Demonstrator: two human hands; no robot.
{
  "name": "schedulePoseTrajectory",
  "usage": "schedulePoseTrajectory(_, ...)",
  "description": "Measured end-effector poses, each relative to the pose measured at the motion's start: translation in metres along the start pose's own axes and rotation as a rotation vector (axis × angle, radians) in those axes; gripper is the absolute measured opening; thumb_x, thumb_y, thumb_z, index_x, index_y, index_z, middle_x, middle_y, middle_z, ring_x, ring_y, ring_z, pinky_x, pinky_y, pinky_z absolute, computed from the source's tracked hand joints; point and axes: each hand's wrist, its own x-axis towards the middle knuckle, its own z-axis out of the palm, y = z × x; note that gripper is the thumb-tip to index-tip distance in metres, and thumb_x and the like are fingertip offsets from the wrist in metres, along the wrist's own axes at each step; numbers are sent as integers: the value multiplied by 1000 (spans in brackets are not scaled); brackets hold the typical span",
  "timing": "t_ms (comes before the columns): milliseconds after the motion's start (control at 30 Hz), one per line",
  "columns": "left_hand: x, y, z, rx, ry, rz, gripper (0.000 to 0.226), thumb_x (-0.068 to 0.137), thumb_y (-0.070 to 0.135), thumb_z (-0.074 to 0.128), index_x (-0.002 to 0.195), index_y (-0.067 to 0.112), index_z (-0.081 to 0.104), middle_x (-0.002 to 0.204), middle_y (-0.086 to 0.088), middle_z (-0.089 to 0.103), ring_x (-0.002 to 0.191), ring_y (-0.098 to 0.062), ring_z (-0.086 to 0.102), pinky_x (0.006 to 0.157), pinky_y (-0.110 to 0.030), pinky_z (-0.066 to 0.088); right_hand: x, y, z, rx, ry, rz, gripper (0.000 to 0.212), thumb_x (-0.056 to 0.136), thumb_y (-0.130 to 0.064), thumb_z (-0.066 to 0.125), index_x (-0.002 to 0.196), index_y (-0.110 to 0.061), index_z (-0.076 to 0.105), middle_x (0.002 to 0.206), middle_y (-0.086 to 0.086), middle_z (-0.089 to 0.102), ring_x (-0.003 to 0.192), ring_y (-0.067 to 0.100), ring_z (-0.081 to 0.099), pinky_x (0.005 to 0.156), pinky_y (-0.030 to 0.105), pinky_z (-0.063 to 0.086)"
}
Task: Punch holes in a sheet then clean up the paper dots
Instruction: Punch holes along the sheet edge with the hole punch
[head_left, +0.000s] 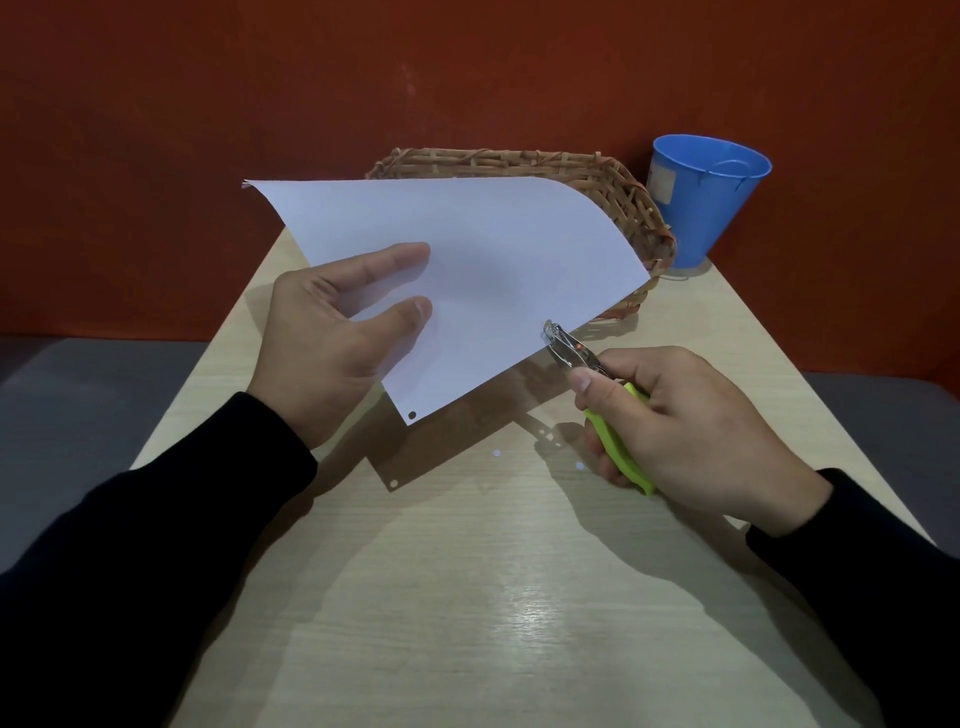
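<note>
Pale wooden tabletop lies under a white paper sheet held tilted above it, 1 punched hole at its near corner. Left hand pinches the sheet's left side; right hand grips a green-handled hole punch, its metal head on the sheet's lower edge. 2 paper dots lie below, wicker basket and blue bucket behind

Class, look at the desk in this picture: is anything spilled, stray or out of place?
Yes. Two small white paper dots lie loose on the pale wooden table, below the white paper sheet and beside the right hand gripping the green-handled hole punch. They are punching litter. Nothing else stands out.
</note>
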Motion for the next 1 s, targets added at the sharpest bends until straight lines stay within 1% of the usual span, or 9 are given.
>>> schedulePoseTrajectory(133,0,1,1,14,-5,-8,36,90,1,76,123,14,74,116,25,74,113,2,70,104,-33,56,1,-2,-3,-18,-29,34,41,105,-38,55,81,-5,60,60,14,71,45,23,67,47,25,50)
schedulePoseTrajectory(233,-1,1,3,47,-9,-23,35,90,4,76,123,16,74,113,33,71,111,9,68,102,-29,56,2,-4,-5,-30,-55,68,42,105,-38,54,82,-4,62,63,15,73,52,32,71,50,39,57)
schedulePoseTrajectory(333,-2,-1,4,52,0,-52,33,91,7,76,120,21,75,114,29,73,112,8,68,103,-33,57,3,-7,-6,-65,-85,87,44,106,-39,53,80,-5,62,61,14,73,52,37,70,52,47,59)
schedulePoseTrajectory(433,-3,-2,5,32,4,-80,33,91,5,76,120,20,76,113,26,75,111,7,69,99,-30,58,5,-7,-5,-52,-104,108,45,106,-39,53,80,-5,62,59,13,73,48,36,68,51,46,58)
schedulePoseTrajectory(500,-4,-2,7,10,12,-99,33,92,2,74,122,17,76,110,23,76,105,9,70,91,-22,58,7,-6,-4,-42,-108,123,44,106,-39,53,80,-5,63,56,9,71,39,23,63,47,38,55)
schedulePoseTrajectory(567,-5,-2,8,-1,9,-112,34,92,1,74,122,17,75,114,18,75,103,9,71,88,-19,58,9,-4,-3,-9,-130,148,43,106,-37,54,81,-4,63,53,6,67,36,16,59,45,29,50)
schedulePoseTrajectory(767,-5,0,9,-18,12,-138,34,92,-3,72,122,12,75,117,16,73,95,12,72,80,-14,57,16,-1,-6,262,-231,221,42,107,-31,56,85,5,62,64,19,66,52,31,64,50,35,51)
schedulePoseTrajectory(867,-6,1,9,-48,25,-138,34,93,-6,69,122,10,73,115,17,71,92,16,70,76,-8,54,17,-5,-9,414,-269,250,37,107,-27,57,94,8,63,74,24,67,63,36,67,55,37,53)
schedulePoseTrajectory(1000,-6,-2,8,-83,13,-167,35,92,-7,70,123,8,73,120,8,74,98,7,74,80,-12,56,16,-1,-14,503,-332,226,33,101,-22,63,104,11,66,84,22,71,74,38,71,64,41,55)
